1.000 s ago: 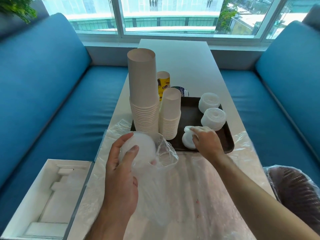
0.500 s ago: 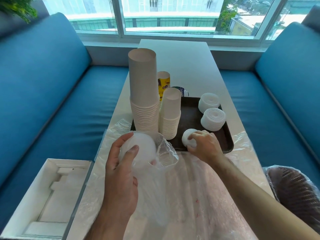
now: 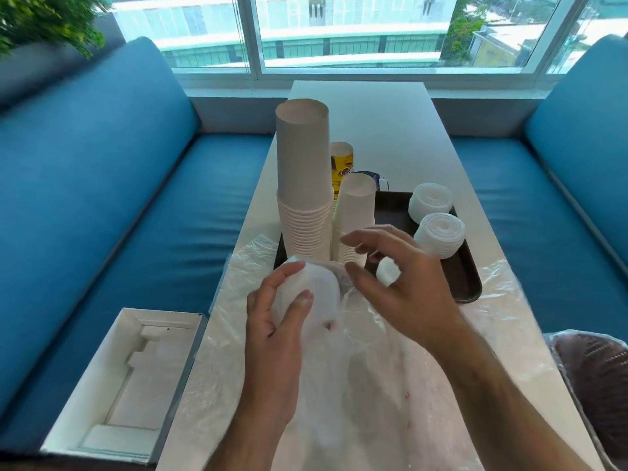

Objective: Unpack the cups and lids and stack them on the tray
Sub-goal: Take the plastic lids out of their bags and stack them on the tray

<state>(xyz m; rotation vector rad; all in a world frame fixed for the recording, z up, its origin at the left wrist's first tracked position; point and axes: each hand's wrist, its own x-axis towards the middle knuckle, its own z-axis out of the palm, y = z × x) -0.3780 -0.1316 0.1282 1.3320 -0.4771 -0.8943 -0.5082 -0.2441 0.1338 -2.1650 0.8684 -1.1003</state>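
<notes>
Left hand (image 3: 282, 311) grips a stack of lids (image 3: 316, 294) still wrapped in its clear plastic bag (image 3: 339, 385), thumb and fingers curled round it just near of the tray (image 3: 469, 266); right hand (image 3: 401, 283) hovers beside it over the tray's near edge, fingers spread and loosely bent, holding nothing that can be made out, with a small white lid stack (image 3: 388, 272) showing behind it on the tray. On the tray, a tall cup stack (image 3: 304, 185) stands far left with a shorter cup stack (image 3: 355, 212) just right of it, and two lid stacks (image 3: 438, 232) sit on the right side. A yellow printed cup (image 3: 342, 164) stands beyond the tray on the white table (image 3: 390, 130), and an open white box (image 3: 125, 379) lies on the blue bench at near left.
</notes>
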